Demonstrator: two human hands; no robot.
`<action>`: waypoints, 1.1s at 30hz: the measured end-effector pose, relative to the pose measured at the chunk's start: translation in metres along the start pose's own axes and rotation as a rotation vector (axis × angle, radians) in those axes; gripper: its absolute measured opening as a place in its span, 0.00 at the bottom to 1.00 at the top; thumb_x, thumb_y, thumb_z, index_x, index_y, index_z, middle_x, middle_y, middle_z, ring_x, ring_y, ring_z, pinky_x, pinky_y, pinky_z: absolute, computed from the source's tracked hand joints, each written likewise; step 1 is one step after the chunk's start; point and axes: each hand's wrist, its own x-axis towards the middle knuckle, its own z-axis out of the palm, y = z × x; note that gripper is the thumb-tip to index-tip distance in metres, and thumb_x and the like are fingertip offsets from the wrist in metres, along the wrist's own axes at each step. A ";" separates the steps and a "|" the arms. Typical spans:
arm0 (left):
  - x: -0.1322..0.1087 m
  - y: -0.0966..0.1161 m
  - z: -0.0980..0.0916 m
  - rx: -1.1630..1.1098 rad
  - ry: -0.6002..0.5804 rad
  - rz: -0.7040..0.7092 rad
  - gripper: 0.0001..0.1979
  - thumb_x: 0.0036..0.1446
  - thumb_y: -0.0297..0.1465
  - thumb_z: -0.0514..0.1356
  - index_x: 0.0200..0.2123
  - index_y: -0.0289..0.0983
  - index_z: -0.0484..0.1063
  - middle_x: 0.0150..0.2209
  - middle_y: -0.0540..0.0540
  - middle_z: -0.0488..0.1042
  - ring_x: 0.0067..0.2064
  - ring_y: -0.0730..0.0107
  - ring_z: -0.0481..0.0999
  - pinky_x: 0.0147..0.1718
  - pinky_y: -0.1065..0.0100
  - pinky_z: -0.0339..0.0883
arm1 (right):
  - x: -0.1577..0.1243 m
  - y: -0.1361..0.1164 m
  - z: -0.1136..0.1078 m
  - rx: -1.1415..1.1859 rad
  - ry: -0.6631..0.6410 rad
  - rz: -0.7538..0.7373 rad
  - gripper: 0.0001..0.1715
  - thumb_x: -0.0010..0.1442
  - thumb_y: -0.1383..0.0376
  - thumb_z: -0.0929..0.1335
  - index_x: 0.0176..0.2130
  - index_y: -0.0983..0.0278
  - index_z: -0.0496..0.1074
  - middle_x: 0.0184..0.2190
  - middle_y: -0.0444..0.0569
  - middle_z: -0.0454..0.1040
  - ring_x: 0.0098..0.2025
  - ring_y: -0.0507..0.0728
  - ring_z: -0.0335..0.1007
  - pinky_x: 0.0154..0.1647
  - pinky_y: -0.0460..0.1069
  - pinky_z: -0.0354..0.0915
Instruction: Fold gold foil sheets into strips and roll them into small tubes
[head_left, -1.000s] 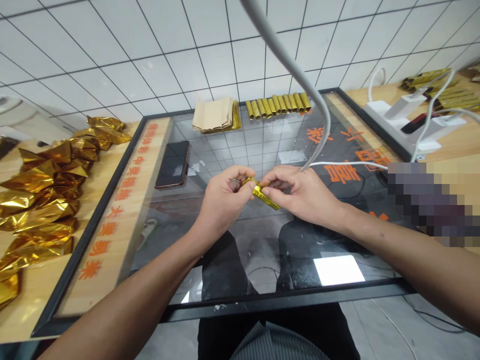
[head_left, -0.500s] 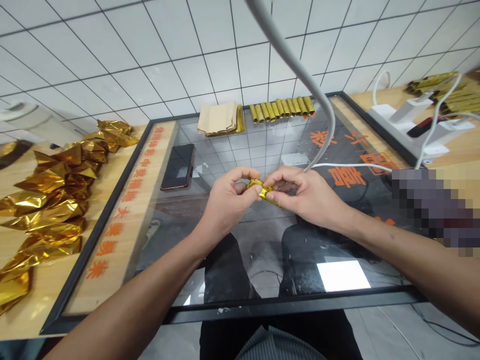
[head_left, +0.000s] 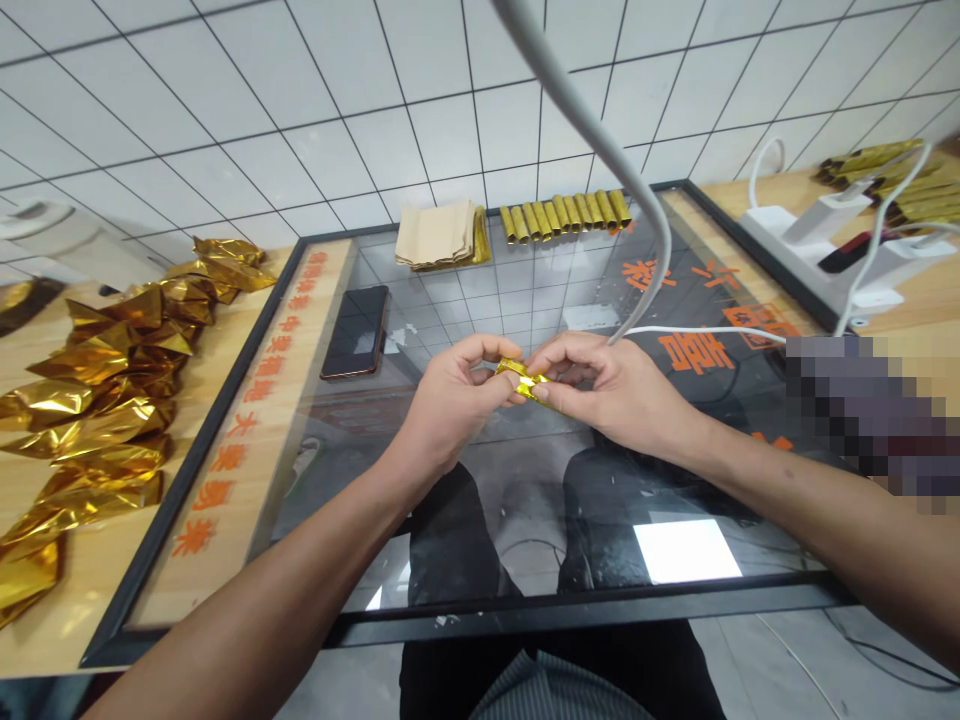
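Observation:
Between both hands, over the middle of the glass-topped table, is a small piece of gold foil paper [head_left: 529, 383], narrow and partly folded or rolled. My left hand [head_left: 469, 392] pinches its left end between thumb and fingers. My right hand [head_left: 592, 385] grips its right part, the thumb lying along the near side and the fingers curled behind. The fingers cover much of the foil, so its full shape is hidden. Beyond the hands, a row of rolled gold paper tubes [head_left: 566, 217] and a stack of gold-backed tan paper sheets [head_left: 436, 236] lie at the table's back edge.
A phone [head_left: 355, 332] lies left of my hands. Folded gold foil pieces [head_left: 112, 380] pile along the left side. At right are a power strip [head_left: 802, 255] with plugs and more gold paper [head_left: 870, 165]. A thick grey cable [head_left: 600, 135] hangs in front, close to my right hand.
Both hands stay in the same place. The thumbs have shifted slightly on the gold foil paper, and more of its bright surface shows between them.

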 end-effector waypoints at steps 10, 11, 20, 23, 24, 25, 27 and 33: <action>-0.001 0.000 -0.003 0.056 0.046 -0.039 0.13 0.49 0.30 0.72 0.40 0.39 0.81 0.33 0.52 0.78 0.25 0.78 0.75 0.24 0.74 0.65 | 0.000 0.002 0.001 -0.090 0.005 -0.048 0.05 0.66 0.63 0.75 0.44 0.59 0.82 0.41 0.46 0.83 0.43 0.57 0.80 0.44 0.53 0.76; -0.001 0.000 -0.003 0.050 0.049 -0.045 0.13 0.49 0.29 0.72 0.40 0.39 0.81 0.32 0.52 0.77 0.24 0.79 0.73 0.23 0.74 0.64 | 0.000 0.002 0.001 -0.099 0.005 -0.049 0.05 0.66 0.63 0.75 0.44 0.59 0.82 0.41 0.46 0.83 0.43 0.58 0.80 0.44 0.53 0.76; -0.002 0.004 0.001 -0.047 0.031 -0.084 0.11 0.48 0.28 0.71 0.38 0.38 0.78 0.27 0.53 0.76 0.26 0.76 0.75 0.26 0.74 0.70 | -0.001 0.001 -0.002 -0.257 -0.028 -0.123 0.09 0.67 0.69 0.73 0.46 0.58 0.81 0.44 0.46 0.83 0.45 0.59 0.79 0.44 0.53 0.72; -0.001 0.003 0.001 -0.098 0.035 -0.110 0.11 0.48 0.27 0.71 0.37 0.38 0.76 0.28 0.53 0.75 0.26 0.76 0.76 0.26 0.74 0.71 | -0.001 0.000 -0.002 -0.320 -0.020 -0.184 0.15 0.64 0.71 0.74 0.49 0.56 0.80 0.46 0.46 0.83 0.48 0.61 0.79 0.50 0.55 0.72; -0.001 0.003 0.001 -0.120 0.032 -0.122 0.11 0.49 0.27 0.71 0.37 0.37 0.75 0.27 0.53 0.75 0.26 0.76 0.76 0.26 0.74 0.72 | -0.001 0.001 -0.002 -0.334 -0.022 -0.203 0.17 0.64 0.71 0.74 0.51 0.55 0.79 0.47 0.46 0.83 0.50 0.61 0.79 0.52 0.56 0.72; -0.001 0.003 0.001 -0.141 0.028 -0.134 0.11 0.49 0.27 0.71 0.36 0.37 0.75 0.26 0.53 0.75 0.26 0.76 0.76 0.26 0.74 0.72 | -0.001 0.001 -0.002 -0.346 -0.026 -0.221 0.19 0.63 0.72 0.74 0.51 0.55 0.79 0.48 0.46 0.83 0.51 0.62 0.79 0.54 0.56 0.72; 0.000 0.004 0.001 -0.178 0.021 -0.152 0.11 0.50 0.27 0.72 0.36 0.37 0.74 0.26 0.53 0.75 0.26 0.76 0.76 0.26 0.75 0.72 | -0.001 0.002 -0.003 -0.360 -0.030 -0.245 0.20 0.64 0.72 0.73 0.52 0.54 0.79 0.48 0.46 0.83 0.51 0.62 0.80 0.55 0.57 0.71; 0.000 0.004 0.000 -0.202 0.011 -0.170 0.12 0.51 0.28 0.72 0.38 0.37 0.75 0.27 0.51 0.76 0.27 0.74 0.78 0.28 0.74 0.74 | 0.000 0.001 -0.005 -0.378 0.010 -0.226 0.17 0.65 0.72 0.71 0.51 0.55 0.80 0.47 0.47 0.84 0.51 0.63 0.80 0.53 0.57 0.72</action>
